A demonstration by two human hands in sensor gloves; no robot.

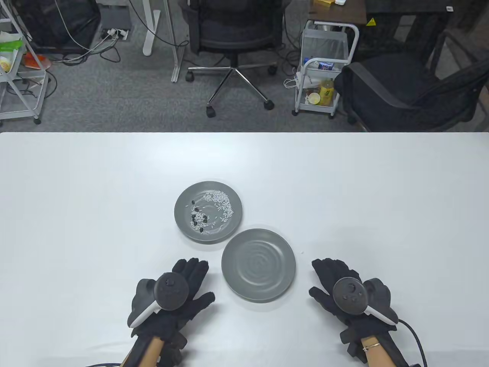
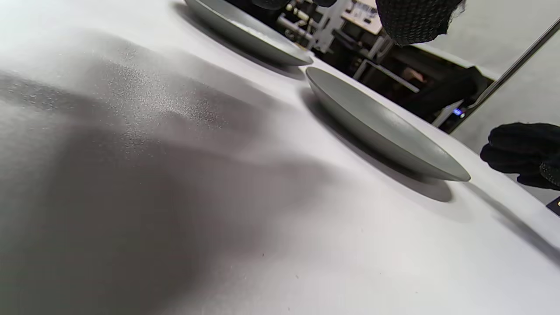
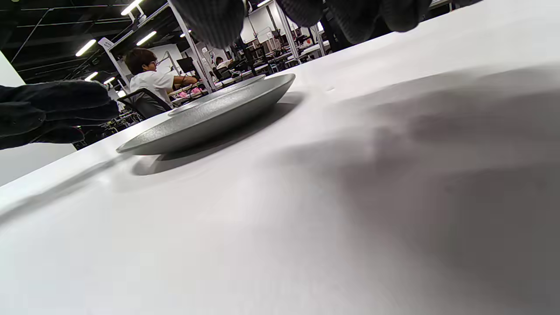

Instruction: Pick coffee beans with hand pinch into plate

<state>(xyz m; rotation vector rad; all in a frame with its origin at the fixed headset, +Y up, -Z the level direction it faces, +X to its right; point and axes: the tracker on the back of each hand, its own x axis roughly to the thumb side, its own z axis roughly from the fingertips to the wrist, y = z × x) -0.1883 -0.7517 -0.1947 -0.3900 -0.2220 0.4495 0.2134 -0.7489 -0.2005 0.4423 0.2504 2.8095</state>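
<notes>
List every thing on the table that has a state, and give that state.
far plate: holds rice and coffee beans
coffee beans: mixed in the rice
near plate: empty
left hand: flat on table, holds nothing
right hand: flat on table, holds nothing

A handful of dark coffee beans (image 1: 198, 218) lies clustered in the left part of the far grey plate (image 1: 233, 198), mixed among scattered white rice grains (image 1: 219, 202). Just beside it, nearer and to the right, a second grey plate (image 1: 258, 264) with concentric ripples sits flat on the white surface (image 1: 382, 191), holding nothing.
</notes>
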